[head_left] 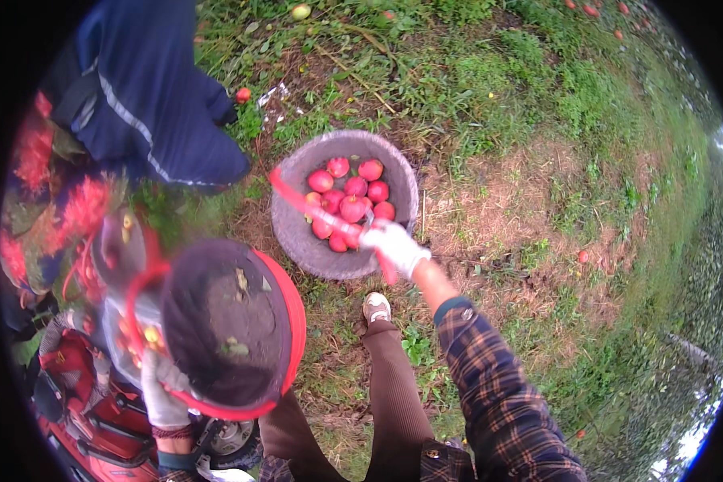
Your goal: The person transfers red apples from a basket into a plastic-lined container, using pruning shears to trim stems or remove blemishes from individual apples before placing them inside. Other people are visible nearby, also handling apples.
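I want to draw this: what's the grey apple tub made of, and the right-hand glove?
The grey tub looks like matte plastic or rubber: its wall is dull and mottled. The glove seems matte cloth: it fits snugly without shine.

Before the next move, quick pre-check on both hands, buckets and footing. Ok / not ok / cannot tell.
1. Left hand on the red-rimmed dark bucket: ok, gloved and holding it at the edge.
2. Dark bucket free of debris: not ok, leaf bits inside.
3. Right hand on the red strip: ok, fingers closed around it over the grey tub.
4. Red strip attached to something: cannot tell, blurred.
5. Red apples below the tub's rim: ok.
6. Visible shoe apart from the tub: ok, just below it in view.
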Tool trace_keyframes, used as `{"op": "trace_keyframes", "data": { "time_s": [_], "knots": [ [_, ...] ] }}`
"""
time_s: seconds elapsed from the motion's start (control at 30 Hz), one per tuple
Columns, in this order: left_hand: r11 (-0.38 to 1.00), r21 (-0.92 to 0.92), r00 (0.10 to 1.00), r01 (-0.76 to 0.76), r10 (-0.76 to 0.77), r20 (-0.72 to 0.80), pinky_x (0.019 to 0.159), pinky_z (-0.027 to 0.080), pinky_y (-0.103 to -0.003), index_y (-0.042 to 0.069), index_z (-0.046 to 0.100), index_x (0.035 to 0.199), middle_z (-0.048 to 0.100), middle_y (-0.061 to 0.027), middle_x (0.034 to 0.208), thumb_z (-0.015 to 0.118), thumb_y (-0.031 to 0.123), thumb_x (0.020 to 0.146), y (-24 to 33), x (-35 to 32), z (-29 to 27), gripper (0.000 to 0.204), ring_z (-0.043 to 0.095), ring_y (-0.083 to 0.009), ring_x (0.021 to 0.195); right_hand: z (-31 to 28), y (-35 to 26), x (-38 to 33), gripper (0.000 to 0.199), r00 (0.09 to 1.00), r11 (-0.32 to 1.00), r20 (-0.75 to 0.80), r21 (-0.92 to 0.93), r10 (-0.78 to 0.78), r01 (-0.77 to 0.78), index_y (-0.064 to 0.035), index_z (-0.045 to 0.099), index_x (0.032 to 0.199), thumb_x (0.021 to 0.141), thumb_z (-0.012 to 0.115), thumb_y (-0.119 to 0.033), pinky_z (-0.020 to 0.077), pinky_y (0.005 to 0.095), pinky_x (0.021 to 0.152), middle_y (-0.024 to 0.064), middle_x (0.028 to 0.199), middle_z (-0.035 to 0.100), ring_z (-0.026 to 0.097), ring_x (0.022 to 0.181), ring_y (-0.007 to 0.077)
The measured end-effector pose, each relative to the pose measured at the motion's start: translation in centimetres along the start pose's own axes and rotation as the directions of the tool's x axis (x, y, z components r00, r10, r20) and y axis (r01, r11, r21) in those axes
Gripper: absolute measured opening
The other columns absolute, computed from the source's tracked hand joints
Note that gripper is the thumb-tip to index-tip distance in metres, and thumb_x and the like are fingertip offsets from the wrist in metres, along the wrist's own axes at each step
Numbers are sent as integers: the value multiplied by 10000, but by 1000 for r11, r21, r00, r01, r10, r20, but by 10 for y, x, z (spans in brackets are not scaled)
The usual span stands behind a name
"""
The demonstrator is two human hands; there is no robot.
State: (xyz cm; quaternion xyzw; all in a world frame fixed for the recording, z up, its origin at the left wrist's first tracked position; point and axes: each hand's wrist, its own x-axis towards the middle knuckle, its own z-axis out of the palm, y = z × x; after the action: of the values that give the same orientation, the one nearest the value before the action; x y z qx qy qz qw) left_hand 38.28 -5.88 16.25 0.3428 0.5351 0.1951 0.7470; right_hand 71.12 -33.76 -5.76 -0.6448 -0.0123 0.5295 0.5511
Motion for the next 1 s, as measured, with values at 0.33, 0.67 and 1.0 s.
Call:
{"op": "trace_keyframes", "data": {
  "time_s": [0.33, 0.67, 1.0],
  "knots": [
    [867, -184, 469, 463, -64, 881, 335, 382, -319, 44, 357, 909, 469, -94, 653, 320, 320, 1000, 76, -86, 271, 293, 423, -184, 387, 90, 167, -37, 545, 979, 994, -198, 107, 50, -29, 28, 476, 1216, 789, 620, -279, 435, 329, 876, 180, 1083, 590, 559, 1008, 261],
    [951, 92, 319, 295, -189, 929, 532, 438, -277, 80, 473, 810, 472, -6, 648, 516, 215, 926, -89, -101, 491, 183, 482, -122, 528, 43, 153, -110, 407, 863, 935, -414, 314, 291, -164, -38, 554, 1079, 778, 661, -290, 438, 299, 720, 48, 883, 593, 531, 791, 144],
    [644, 354, 545, -679, 118, 830, 950, 431, -335, -37, 385, 1315, 518, -194, 1261, 605, 161, 866, -282, 36, 437, 538, 535, -270, 1135, 35, 118, -106, 309, 954, 889, -174, 434, 243, -147, -42, 539, 999, 805, 611, -271, 456, 272, 595, 25, 782, 561, 538, 661, 127]
  ]
}}
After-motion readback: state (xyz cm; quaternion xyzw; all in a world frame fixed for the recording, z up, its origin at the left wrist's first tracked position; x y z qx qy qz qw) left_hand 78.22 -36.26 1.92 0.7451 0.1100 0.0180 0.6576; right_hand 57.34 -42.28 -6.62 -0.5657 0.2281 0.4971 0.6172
